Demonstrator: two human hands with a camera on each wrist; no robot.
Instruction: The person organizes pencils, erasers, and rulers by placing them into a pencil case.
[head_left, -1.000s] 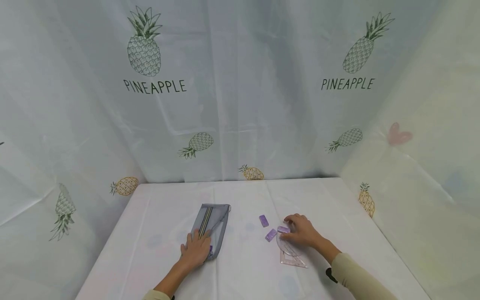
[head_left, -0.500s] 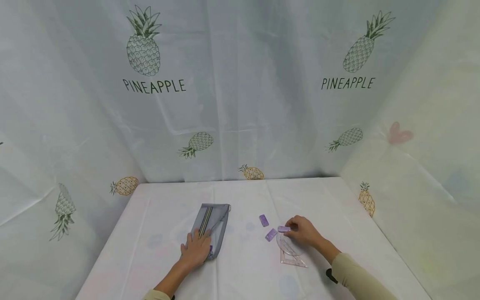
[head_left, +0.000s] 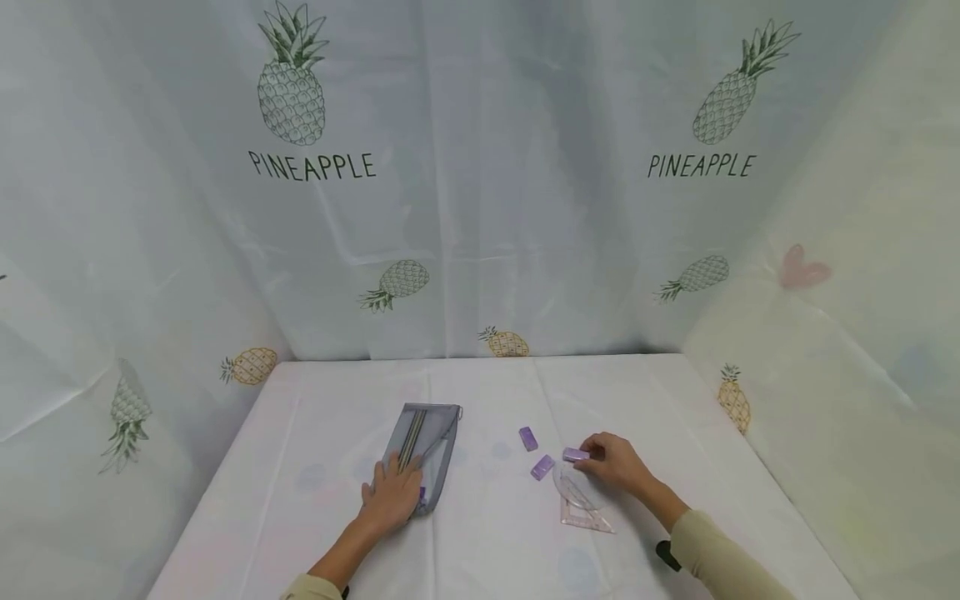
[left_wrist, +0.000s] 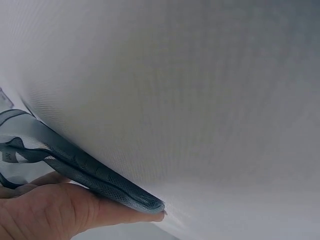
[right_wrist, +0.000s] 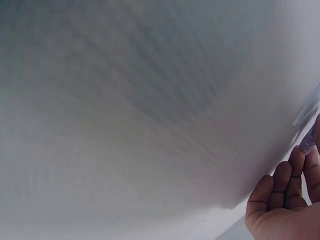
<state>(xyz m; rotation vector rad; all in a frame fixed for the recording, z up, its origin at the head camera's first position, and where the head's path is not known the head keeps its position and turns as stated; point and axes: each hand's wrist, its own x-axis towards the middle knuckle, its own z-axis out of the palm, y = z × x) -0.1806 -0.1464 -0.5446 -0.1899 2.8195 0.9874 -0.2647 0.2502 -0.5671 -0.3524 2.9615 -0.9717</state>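
Observation:
A grey mesh zip pencil case (head_left: 437,450) with dark and yellow stripes lies on the table, left of centre. My left hand (head_left: 392,498) rests on its near end with the fingers spread. In the left wrist view the thumb lies along the edge of the case, and something small and purple shows through the mesh. My right hand (head_left: 617,463) pinches a small purple block (head_left: 574,454), eraser-sized, between thumb and fingers. Below that hand lie a clear round protractor (head_left: 576,493) and a clear set square (head_left: 587,522), overlapping.
Two more purple blocks, one farther back (head_left: 528,439) and one nearer (head_left: 542,467), lie left of my right hand. The white-covered table (head_left: 337,417) is bounded at the back and sides by hanging pineapple-print sheets (head_left: 480,208).
My right hand has closed its fingertips on the purple block and shifted it slightly to the right. The left hand stays on the pencil case. The head view has tilted slightly.

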